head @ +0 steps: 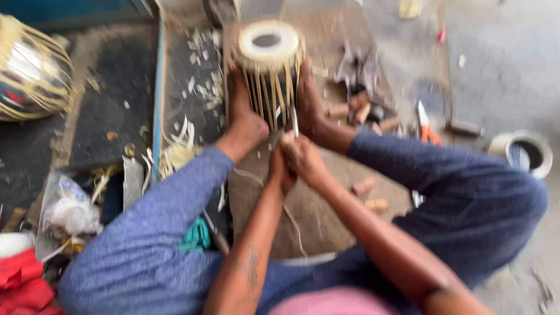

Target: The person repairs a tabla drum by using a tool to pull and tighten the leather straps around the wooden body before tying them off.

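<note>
A worn mat (326, 216) covers the littered floor; a small strapped drum (270, 70) stands clamped between both bare feet. The left hand (281, 169) and right hand (303, 156) meet, fists closed together on a pale strap (295, 122) below the drum; forearms converge.

Small drum (270, 70) with pale round head and light straps down dark sides, standing upright, clamped between two bare feet on brown mat (315, 216); thin pale strap (294, 121) rising just before it
</note>
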